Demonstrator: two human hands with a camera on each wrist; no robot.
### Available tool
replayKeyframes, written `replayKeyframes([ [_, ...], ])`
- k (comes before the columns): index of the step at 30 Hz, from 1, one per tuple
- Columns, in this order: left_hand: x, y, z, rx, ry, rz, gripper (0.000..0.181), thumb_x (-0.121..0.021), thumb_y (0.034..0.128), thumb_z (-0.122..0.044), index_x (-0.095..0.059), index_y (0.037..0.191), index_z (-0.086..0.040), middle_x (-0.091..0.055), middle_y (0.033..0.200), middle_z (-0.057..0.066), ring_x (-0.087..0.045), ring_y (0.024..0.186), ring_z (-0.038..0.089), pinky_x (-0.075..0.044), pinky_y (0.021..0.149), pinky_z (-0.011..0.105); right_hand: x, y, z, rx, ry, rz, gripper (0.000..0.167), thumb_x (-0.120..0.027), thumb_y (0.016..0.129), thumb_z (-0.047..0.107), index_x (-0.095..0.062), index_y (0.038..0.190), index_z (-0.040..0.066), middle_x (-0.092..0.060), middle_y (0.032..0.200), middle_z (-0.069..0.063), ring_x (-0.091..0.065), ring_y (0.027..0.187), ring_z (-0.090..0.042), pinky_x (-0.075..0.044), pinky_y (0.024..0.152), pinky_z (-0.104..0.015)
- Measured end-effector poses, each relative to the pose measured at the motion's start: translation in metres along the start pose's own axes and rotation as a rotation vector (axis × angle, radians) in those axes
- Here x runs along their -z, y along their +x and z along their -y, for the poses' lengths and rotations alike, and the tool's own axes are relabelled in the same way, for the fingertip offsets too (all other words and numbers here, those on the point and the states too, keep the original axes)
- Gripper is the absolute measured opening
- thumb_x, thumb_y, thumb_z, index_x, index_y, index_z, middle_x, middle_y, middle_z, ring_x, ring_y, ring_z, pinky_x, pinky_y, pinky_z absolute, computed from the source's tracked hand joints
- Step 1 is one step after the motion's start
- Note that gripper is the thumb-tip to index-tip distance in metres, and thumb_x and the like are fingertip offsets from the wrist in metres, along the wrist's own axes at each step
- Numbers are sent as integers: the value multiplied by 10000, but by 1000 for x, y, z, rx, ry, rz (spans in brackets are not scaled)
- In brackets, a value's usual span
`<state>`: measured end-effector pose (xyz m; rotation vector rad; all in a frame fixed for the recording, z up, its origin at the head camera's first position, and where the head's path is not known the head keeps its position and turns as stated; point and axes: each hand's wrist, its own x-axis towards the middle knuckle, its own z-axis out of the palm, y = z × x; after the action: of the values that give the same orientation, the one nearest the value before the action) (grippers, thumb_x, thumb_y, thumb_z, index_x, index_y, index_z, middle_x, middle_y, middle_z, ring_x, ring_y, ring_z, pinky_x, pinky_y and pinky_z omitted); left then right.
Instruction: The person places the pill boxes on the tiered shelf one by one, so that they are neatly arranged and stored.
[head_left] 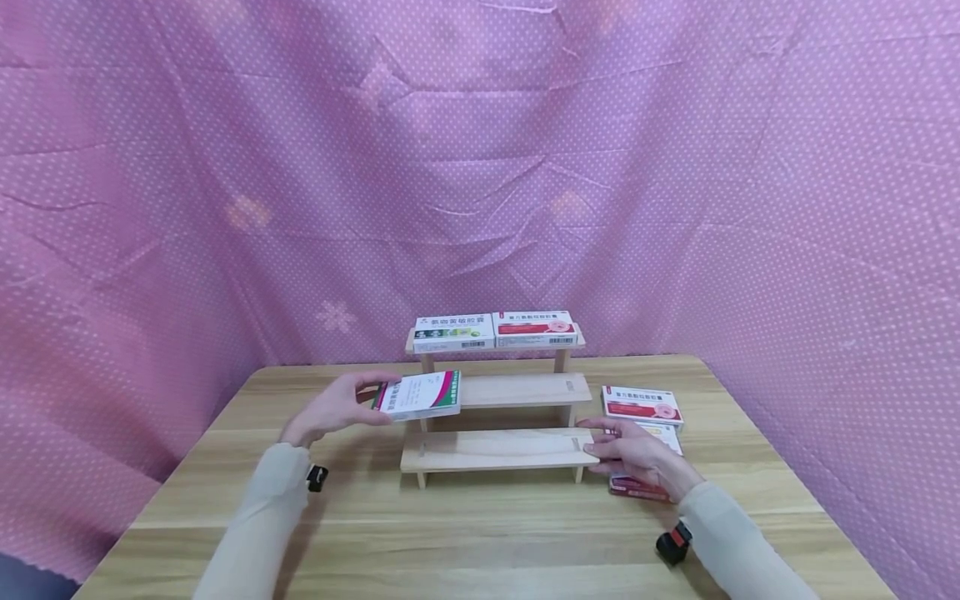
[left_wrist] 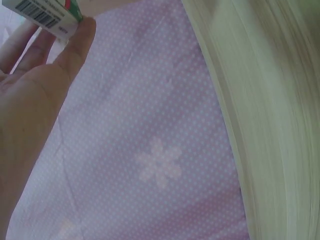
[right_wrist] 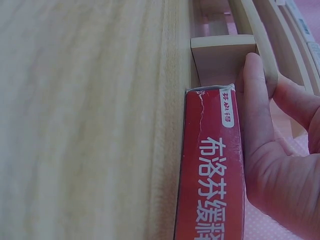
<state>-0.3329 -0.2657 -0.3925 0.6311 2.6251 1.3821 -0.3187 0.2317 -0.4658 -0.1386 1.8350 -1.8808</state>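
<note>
Two bare hands at work over the worktop [head_left: 465, 542], three-tier wooden rack [head_left: 517, 389] mid-worktop. Nearest: red box [right_wrist: 210, 165], lying just beside the rack's right end. Right hand [head_left: 633, 454] is above it, fingers pinching the right end of the bottom tier [head_left: 498, 450]. Further back: left hand [head_left: 341, 408], fingers gripping the left end of a white box with green and red trim [head_left: 422, 396]. That box is face up at the left end of the middle tier [head_left: 540, 387]; can't tell if touching. Right of rack: white box [head_left: 663, 435], partly hidden, then red-and-white box [head_left: 642, 402] behind. Top tier [head_left: 581, 338]: green-and-white box [head_left: 453, 332] left, second red-and-white box [head_left: 535, 327] right. Backdrop: pink dotted curtain [head_left: 480, 167].
</note>
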Motion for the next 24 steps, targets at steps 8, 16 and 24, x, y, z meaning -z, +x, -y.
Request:
replayKeyframes([
  [8, -15, 10, -11, -29, 4, -11, 761, -872, 710, -231, -543, 1392, -154, -544, 1374, 94, -517, 1214, 312, -452, 1040, 460, 0, -1, -1, 6, 1, 9, 623, -625, 931, 35, -335, 1479, -21, -627, 1159, -169, -684, 975, -222, -599, 875, -387],
  [16, -23, 17, -16, -25, 11, -13, 836, -878, 696, -250, -497, 1430, -137, -506, 1413, 108, -496, 1262, 316, -392, 1108, 542, 1, 0, -1, 14, -3, 20, 616, -619, 936, 35, -335, 1478, -29, -625, 1136, -150, -683, 966, -208, -597, 880, -390],
  [24, -32, 24, -19, -32, 68, -42, 799, -864, 717, -190, -499, 1419, -77, -491, 1447, 139, -442, 1338, 364, -331, 1149, 567, 1, -1, 0, 2, 0, 17, 631, -629, 933, 48, -333, 1486, -12, -627, 1162, -163, -684, 980, -222, -598, 877, -385],
])
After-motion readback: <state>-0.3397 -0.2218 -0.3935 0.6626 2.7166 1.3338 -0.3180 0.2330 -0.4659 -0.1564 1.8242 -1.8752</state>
